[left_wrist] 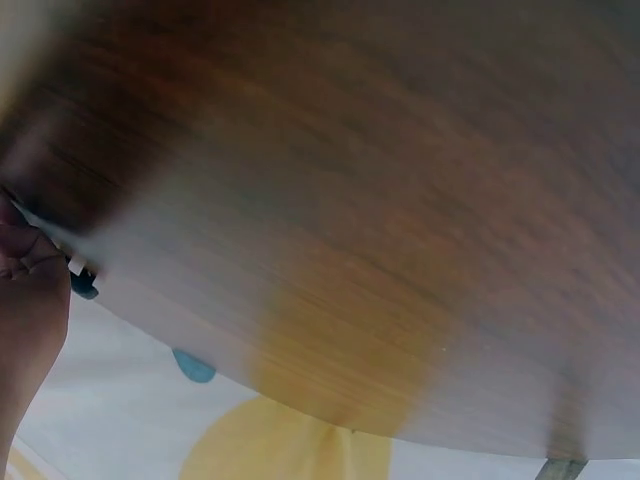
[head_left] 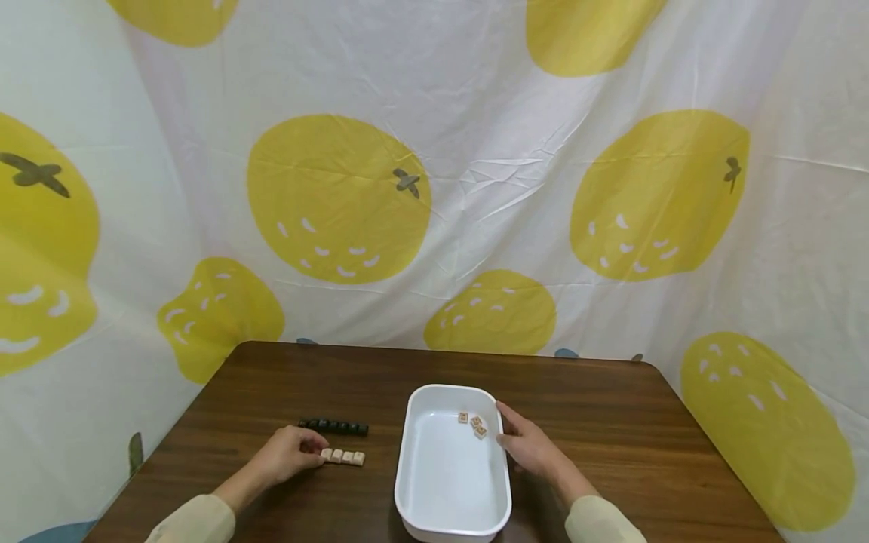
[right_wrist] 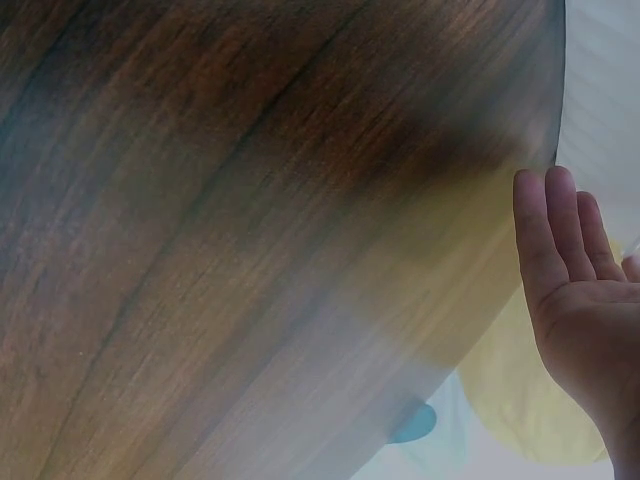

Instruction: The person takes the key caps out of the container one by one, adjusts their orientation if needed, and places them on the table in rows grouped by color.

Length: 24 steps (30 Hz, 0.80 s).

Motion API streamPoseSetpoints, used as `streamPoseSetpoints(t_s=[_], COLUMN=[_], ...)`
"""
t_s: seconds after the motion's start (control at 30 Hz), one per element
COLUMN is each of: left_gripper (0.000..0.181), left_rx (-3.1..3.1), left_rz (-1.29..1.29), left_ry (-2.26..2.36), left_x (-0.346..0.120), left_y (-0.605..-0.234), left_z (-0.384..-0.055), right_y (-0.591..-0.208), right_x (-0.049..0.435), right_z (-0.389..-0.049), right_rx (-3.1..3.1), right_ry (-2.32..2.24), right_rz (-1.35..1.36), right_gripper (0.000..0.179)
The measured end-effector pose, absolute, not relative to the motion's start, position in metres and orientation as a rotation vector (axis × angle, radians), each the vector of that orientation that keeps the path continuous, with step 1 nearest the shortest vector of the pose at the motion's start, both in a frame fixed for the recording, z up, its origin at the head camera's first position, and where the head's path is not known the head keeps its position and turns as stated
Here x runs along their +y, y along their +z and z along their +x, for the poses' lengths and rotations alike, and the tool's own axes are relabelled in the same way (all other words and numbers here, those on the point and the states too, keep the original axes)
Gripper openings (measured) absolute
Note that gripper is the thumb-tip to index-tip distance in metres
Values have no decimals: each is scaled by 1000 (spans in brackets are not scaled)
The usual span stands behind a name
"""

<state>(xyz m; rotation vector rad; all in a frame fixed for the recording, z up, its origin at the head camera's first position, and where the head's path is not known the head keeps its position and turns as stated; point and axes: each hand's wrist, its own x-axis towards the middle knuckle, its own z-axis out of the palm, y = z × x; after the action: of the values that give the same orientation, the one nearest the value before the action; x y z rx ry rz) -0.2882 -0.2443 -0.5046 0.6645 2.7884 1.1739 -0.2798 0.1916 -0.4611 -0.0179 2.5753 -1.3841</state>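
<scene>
In the head view, my left hand (head_left: 293, 455) pinches the leftmost block of a short row of cream keycap-like blocks (head_left: 348, 457) on the table. Just beyond it lies a row of black keycap-like blocks (head_left: 339, 427). The left wrist view catches only part of this hand (left_wrist: 30, 290) at its left edge. A white rectangular tray (head_left: 453, 529) stands to the right, holding several small beige pieces with brown marks (head_left: 477, 421) near its far right corner. My right hand (head_left: 532, 449) rests against the tray's right side; its fingers look straight in the right wrist view.
Everything stands on a dark brown wooden table (head_left: 611, 422) with rounded far corners. A white cloth (head_left: 475, 188) printed with yellow fruit hangs behind the table and along both sides.
</scene>
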Motion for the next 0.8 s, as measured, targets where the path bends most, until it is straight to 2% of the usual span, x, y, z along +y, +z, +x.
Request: streamPoseSetpoints(t_s=[0.47,0.8], left_gripper=[21,29], left_rx=[2730,2760], left_rz=[639,585], left_ry=[1228,1243], left_x=[-245,-219], left_y=[-504,-469], left_z=[-286,-293], right_y=[-461,-460], right_x=[191,190], right_z=[-280,-279], right_rx=[2577,2585], right_ry=[-1391,-1382], right_rz=[-29,-27], right_gripper=[60,60])
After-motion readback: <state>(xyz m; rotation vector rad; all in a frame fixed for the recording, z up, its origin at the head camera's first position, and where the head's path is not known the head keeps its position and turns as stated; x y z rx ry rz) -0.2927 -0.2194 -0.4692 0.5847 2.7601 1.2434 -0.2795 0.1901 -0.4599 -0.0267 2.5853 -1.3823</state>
